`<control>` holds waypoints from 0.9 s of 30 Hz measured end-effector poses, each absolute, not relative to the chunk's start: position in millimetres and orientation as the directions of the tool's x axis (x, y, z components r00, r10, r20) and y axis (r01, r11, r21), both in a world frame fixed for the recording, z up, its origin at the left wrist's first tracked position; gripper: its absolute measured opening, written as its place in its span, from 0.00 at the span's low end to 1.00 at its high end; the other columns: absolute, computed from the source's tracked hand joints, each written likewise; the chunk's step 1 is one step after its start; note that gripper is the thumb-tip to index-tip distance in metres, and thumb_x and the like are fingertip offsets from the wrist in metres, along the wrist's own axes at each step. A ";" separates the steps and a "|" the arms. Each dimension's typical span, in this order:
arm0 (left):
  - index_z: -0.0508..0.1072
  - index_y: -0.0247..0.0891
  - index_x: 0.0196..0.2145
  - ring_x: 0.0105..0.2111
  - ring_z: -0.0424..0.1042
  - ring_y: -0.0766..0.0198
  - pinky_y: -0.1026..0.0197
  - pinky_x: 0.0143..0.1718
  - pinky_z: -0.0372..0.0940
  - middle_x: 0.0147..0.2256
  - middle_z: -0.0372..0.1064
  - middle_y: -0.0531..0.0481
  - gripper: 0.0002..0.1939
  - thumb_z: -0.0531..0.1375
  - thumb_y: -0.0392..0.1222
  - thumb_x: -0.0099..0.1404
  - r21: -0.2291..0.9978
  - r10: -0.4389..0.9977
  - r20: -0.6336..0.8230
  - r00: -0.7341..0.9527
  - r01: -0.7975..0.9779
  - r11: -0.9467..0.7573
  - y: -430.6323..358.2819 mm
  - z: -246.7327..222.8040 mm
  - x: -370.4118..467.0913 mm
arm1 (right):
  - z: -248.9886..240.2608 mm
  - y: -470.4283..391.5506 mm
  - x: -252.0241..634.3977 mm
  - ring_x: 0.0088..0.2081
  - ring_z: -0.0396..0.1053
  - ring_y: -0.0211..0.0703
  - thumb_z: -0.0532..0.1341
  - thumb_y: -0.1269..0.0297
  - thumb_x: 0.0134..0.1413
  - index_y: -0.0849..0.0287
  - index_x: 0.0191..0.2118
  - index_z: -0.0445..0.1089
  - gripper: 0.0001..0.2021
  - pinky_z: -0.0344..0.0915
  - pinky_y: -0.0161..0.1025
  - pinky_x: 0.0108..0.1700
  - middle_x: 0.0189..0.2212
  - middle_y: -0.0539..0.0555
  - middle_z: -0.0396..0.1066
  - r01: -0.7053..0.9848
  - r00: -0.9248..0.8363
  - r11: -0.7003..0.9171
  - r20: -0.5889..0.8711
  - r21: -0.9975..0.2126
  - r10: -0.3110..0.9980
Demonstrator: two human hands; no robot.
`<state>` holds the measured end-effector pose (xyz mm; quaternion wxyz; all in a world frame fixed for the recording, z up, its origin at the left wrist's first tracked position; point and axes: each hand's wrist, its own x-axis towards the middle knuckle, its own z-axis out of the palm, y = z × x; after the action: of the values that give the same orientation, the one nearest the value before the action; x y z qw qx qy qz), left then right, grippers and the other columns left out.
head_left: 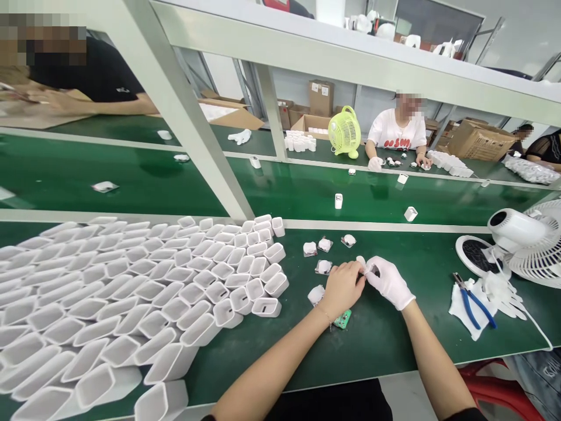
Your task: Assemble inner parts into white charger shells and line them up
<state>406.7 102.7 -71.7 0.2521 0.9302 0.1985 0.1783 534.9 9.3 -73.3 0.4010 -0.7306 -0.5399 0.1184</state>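
Observation:
My left hand [342,287] is bare, its fingers bent together around a small white part [360,261] over the green bench. From the other side my right hand [389,282], in a white glove, pinches at the same part. The fingers cover most of it, so its exact kind is hidden. Beneath my left wrist lies a green circuit board [343,319], partly covered. A white-topped piece [315,294] rests beside that wrist. Several similar small assemblies, among them one white-topped piece [324,267], lie just beyond my left hand.
Many open white plastic housings [184,292] crowd the bench's left. Blue-handled pliers [471,304] lie on a white cloth at right, near gloves [504,295] and a white fan [534,245]. A green conveyor belt [298,193] carries scattered parts. Co-workers sit across, near a yellow-green fan [345,132].

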 end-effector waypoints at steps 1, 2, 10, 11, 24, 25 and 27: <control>0.67 0.37 0.36 0.37 0.67 0.61 0.57 0.38 0.56 0.34 0.69 0.51 0.03 0.55 0.34 0.62 0.563 0.475 0.237 0.847 0.279 -0.778 103.5 -72.3 406.3 | -73.4 10.2 532.4 0.26 0.59 0.37 0.56 0.62 0.53 0.59 0.27 0.62 0.07 0.58 0.35 0.31 0.24 0.50 0.62 0.669 0.409 -0.087 0.269 -0.738 0.872; 0.67 0.37 0.35 0.37 0.67 0.62 0.58 0.38 0.56 0.34 0.69 0.52 0.04 0.54 0.33 0.62 0.583 0.487 0.243 0.839 0.275 -0.764 103.8 -72.7 405.7 | -73.7 11.0 530.0 0.26 0.59 0.37 0.56 0.62 0.53 0.59 0.27 0.61 0.08 0.58 0.35 0.31 0.24 0.50 0.62 0.644 0.428 -0.076 0.276 -0.761 0.861; 0.67 0.36 0.30 0.30 0.67 0.64 0.59 0.36 0.55 0.28 0.68 0.52 0.05 0.53 0.32 0.63 0.641 0.530 0.295 0.795 0.247 -0.727 103.0 -72.9 404.9 | -79.3 19.9 518.6 0.29 0.63 0.39 0.57 0.57 0.52 0.59 0.29 0.61 0.10 0.63 0.36 0.34 0.27 0.51 0.64 0.455 0.544 0.013 0.289 -0.891 0.788; 0.66 0.36 0.30 0.29 0.66 0.64 0.59 0.36 0.55 0.28 0.68 0.52 0.06 0.53 0.32 0.64 0.640 0.528 0.306 0.792 0.240 -0.730 103.7 -72.8 405.1 | -80.2 21.3 516.8 0.31 0.64 0.39 0.56 0.56 0.53 0.59 0.29 0.61 0.11 0.64 0.37 0.35 0.28 0.52 0.65 0.443 0.558 0.020 0.292 -0.897 0.777; 0.66 0.36 0.29 0.30 0.65 0.63 0.58 0.35 0.52 0.29 0.69 0.51 0.08 0.50 0.31 0.64 0.559 0.443 0.469 0.764 0.132 -0.818 104.6 -82.8 402.2 | -83.1 23.3 505.1 0.22 0.52 0.34 0.54 0.65 0.52 0.58 0.25 0.54 0.08 0.51 0.33 0.26 0.19 0.46 0.53 0.691 0.604 -0.156 0.446 -0.706 0.661; 0.66 0.36 0.29 0.31 0.66 0.63 0.58 0.35 0.52 0.30 0.69 0.51 0.08 0.50 0.31 0.64 0.551 0.434 0.482 0.761 0.122 -0.826 104.7 -83.7 402.2 | -83.9 23.1 506.0 0.23 0.54 0.34 0.53 0.66 0.52 0.59 0.25 0.55 0.07 0.53 0.33 0.27 0.20 0.47 0.54 0.710 0.584 -0.149 0.458 -0.688 0.671; 0.67 0.36 0.31 0.32 0.66 0.64 0.58 0.35 0.52 0.32 0.70 0.51 0.08 0.50 0.30 0.65 0.535 0.416 0.508 0.754 0.103 -0.839 105.1 -85.0 402.4 | -85.0 22.9 507.9 0.26 0.58 0.35 0.52 0.68 0.53 0.60 0.28 0.59 0.04 0.57 0.32 0.30 0.24 0.49 0.60 0.747 0.534 -0.122 0.481 -0.653 0.695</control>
<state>402.4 105.1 -85.0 0.2450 0.9040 0.1435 0.3197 507.9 22.9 -85.0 0.4550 -0.7484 -0.4818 -0.0287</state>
